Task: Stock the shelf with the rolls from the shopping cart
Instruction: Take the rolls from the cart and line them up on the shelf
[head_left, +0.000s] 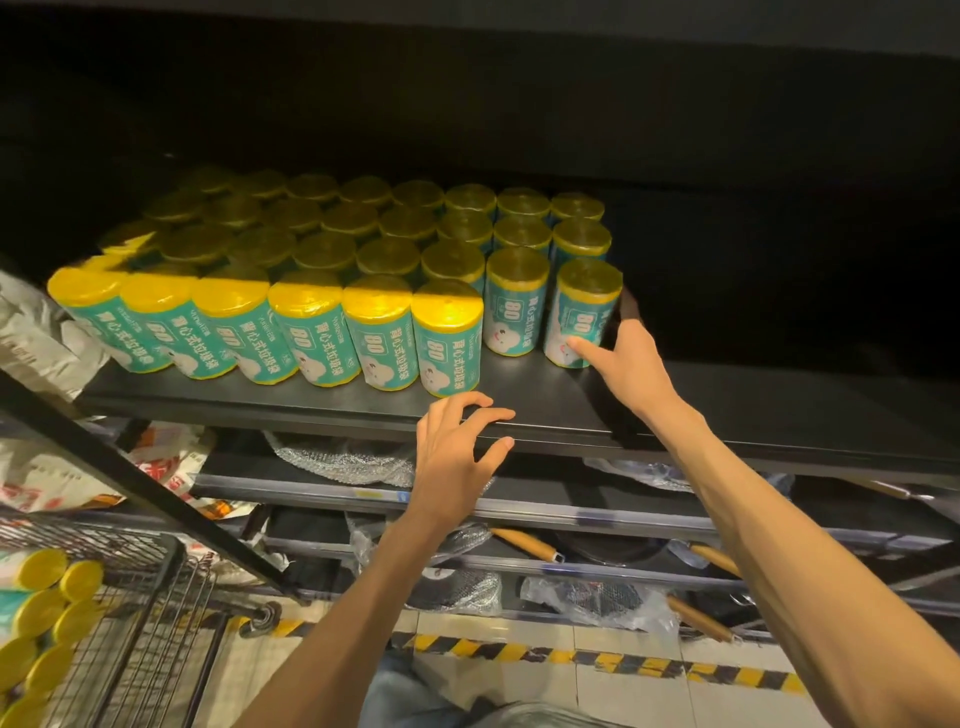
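Several teal rolls with yellow tops (311, 270) stand upright in rows on the black shelf (545, 410). My right hand (626, 364) holds the rightmost front roll (582, 312), thumb on its label and fingers behind its right side. My left hand (457, 447) hovers at the shelf's front edge with fingers loosely spread, holding nothing. More rolls (36, 623) lie in the wire shopping cart (156, 597) at the lower left.
The shelf is bare and dark to the right of the rolls. Lower shelves (571, 509) hold pans with wooden handles (524, 543) in bubble wrap. White bags (41, 338) sit at the left. A yellow-black floor stripe (571, 657) runs below.
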